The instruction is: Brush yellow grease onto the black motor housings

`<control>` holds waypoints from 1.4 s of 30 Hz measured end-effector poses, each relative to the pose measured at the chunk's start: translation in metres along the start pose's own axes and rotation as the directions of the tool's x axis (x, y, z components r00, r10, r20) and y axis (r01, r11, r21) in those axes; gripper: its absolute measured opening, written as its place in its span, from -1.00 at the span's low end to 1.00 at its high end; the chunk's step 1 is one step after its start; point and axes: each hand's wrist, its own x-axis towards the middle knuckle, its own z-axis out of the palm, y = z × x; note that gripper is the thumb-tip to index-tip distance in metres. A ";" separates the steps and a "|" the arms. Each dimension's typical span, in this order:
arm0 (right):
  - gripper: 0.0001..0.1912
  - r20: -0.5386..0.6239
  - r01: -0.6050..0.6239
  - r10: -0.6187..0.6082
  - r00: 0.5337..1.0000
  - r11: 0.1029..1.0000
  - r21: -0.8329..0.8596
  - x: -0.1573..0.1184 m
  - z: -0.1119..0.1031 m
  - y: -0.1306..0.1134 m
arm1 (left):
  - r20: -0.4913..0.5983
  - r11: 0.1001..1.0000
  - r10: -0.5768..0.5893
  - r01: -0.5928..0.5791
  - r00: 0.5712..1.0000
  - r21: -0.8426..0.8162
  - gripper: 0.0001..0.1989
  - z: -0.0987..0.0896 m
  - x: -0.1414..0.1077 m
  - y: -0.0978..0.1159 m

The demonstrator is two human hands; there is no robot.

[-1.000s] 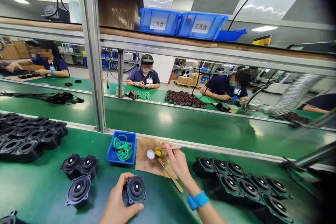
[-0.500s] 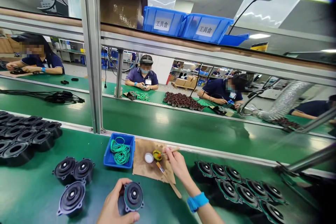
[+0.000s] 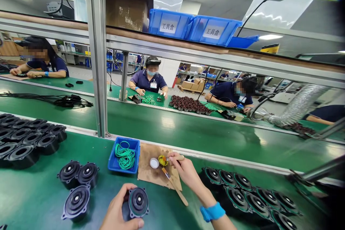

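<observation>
My left hand [image 3: 122,208] is wrapped round a black round housing [image 3: 138,202] with a green ring in its groove and a white centre. Between the fingers of my right hand [image 3: 185,170] is a brush [image 3: 176,157], its bristles at the small pot of yellow paste [image 3: 163,160]. Beside the pot lies a white round lid [image 3: 154,163]. A second brush [image 3: 175,186] rests slantwise on the stained cardboard [image 3: 145,176]. Left of the cardboard stands a blue bin [image 3: 110,165] of green rubber rings [image 3: 125,158].
Three black housings [image 3: 77,201] sit left of my left hand. More housings [image 3: 21,143] fill the far left, and several ringed ones [image 3: 245,199] stand at right. A metal post [image 3: 98,61] rises behind the bench. Co-workers [image 3: 151,79] sit across the green conveyor [image 3: 175,125].
The whole view has shifted slightly to the right. My right hand stays at the pot with the brush, and my left hand still holds the housing. A co-worker's hands opposite have moved apart.
</observation>
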 end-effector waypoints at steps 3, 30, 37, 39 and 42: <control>-0.61 0.056 0.028 -0.028 0.998 1.000 0.000 -0.003 -0.005 -0.002 | -0.035 1.000 -0.019 0.019 0.999 0.002 -0.36 0.002 0.000 0.004; -0.69 0.082 0.062 -0.061 0.995 0.998 -0.008 -0.038 -0.016 0.001 | -0.019 1.000 0.020 -0.020 1.000 -0.004 -0.32 0.000 -0.003 -0.012; -0.52 -0.108 -0.025 0.056 0.993 0.964 0.264 -0.040 -0.013 -0.013 | 0.011 0.995 -0.099 0.099 0.995 -0.003 -0.33 0.000 -0.005 0.022; -0.51 -0.150 -0.090 0.199 0.968 0.839 0.537 -0.046 -0.004 -0.023 | 0.026 0.993 -0.114 0.114 0.993 -0.013 -0.37 -0.001 -0.005 0.032; -0.51 -0.001 -0.213 0.346 0.938 0.580 0.786 -0.059 0.014 -0.039 | 0.027 0.994 -0.104 0.105 0.994 -0.012 -0.42 -0.002 -0.005 0.039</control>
